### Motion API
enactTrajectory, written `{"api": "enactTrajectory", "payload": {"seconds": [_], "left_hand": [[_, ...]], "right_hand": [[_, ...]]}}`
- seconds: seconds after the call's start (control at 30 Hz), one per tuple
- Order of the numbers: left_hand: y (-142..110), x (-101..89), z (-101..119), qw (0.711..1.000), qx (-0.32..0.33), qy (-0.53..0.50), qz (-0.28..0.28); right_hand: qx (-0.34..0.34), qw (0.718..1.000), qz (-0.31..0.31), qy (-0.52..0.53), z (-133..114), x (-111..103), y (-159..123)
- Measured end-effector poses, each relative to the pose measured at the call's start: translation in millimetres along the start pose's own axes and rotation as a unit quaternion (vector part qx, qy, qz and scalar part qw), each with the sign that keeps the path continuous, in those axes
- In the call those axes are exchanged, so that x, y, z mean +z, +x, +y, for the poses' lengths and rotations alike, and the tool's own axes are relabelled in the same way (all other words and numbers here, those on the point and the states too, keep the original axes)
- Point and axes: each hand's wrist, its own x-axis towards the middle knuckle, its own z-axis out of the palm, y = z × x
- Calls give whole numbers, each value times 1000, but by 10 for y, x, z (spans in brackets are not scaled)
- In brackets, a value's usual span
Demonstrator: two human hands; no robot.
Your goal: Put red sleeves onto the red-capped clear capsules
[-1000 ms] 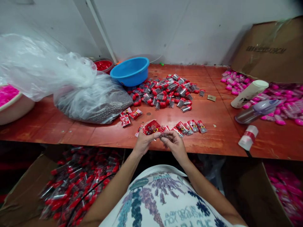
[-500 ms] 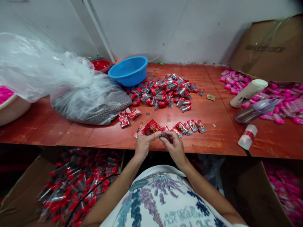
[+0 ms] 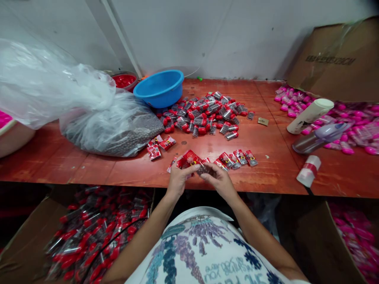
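Observation:
At the table's front edge my left hand (image 3: 177, 180) is closed, thumb on top, on a red printed packet (image 3: 188, 158). My right hand (image 3: 221, 180) pinches a small clear pack of dark beads (image 3: 203, 169) just to the right of that packet. Both thumbs rest near the pack; whether it is joined to the red packet I cannot tell. Right of my hands lies a row of red printed packets (image 3: 237, 158) with greyish lower parts. More red packets (image 3: 154, 152) lie to the left, beside a clear plastic bag (image 3: 112, 134) of dark beads.
Behind my hands is a heap of red-capped clear containers (image 3: 204, 112), next to a blue basin (image 3: 160, 91). To the right are a white cylinder (image 3: 309, 116), a clear bottle (image 3: 319, 138), a wrapped roll (image 3: 309, 170) and pink containers (image 3: 358, 130). A box of red-capped containers (image 3: 89, 232) stands below.
My hands have shifted slightly, and the right fingers sit a little further from the left thumb, showing more of the dark pack. The view has moved slightly.

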Motion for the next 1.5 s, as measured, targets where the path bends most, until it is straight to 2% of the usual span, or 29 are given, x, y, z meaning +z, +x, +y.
{"api": "enactTrajectory", "payload": {"seconds": [0.1, 0.23, 0.5, 0.63, 0.73, 0.83, 0.93, 1.0, 1.03, 1.07, 1.17, 1.23, 1.33, 1.4, 1.5], "left_hand": [[19, -17, 6, 1000, -1, 15, 10], [2, -3, -45, 999, -11, 41, -23], [0, 8, -149, 998, -32, 10, -54], [10, 32, -231, 995, -77, -27, -59], [47, 23, -245, 986, -125, -91, -64], [90, -16, -210, 974, -166, -135, -70], [118, -37, -177, 972, -175, -144, -56], [131, -18, -181, 974, -169, -144, -44], [137, 3, -193, 975, -163, -144, -39], [144, 27, -209, 977, -158, -141, -36], [167, 104, -264, 981, -136, -129, -40], [189, 137, -286, 986, -103, -126, -29], [223, 143, -280, 990, -62, -128, -4], [243, 130, -260, 991, -43, -129, 2], [281, 112, -230, 989, -32, -141, 25]], "right_hand": [[-25, 999, -9, -26, 19, -59, -14], [-64, 995, 16, -68, 75, -80, -19], [-36, 999, 29, -24, 128, -47, 7], [-15, 999, 38, -22, 142, -52, 67], [-12, 996, 83, -39, 145, -282, 143], [-18, 975, 191, -111, 116, -751, 205], [-14, 919, 269, -288, 61, -1141, 221], [-23, 875, 295, -382, 20, -1155, 199], [-36, 870, 290, -398, 2, -1073, 182], [-55, 878, 271, -389, -11, -943, 164], [-79, 953, 98, -275, -18, -436, 160], [-85, 970, 37, -224, -9, -179, 213], [-114, 959, 35, -258, -17, -52, 324], [-127, 943, 21, -306, -43, -82, 394], [-123, 918, -49, -373, -121, -209, 534]]}}
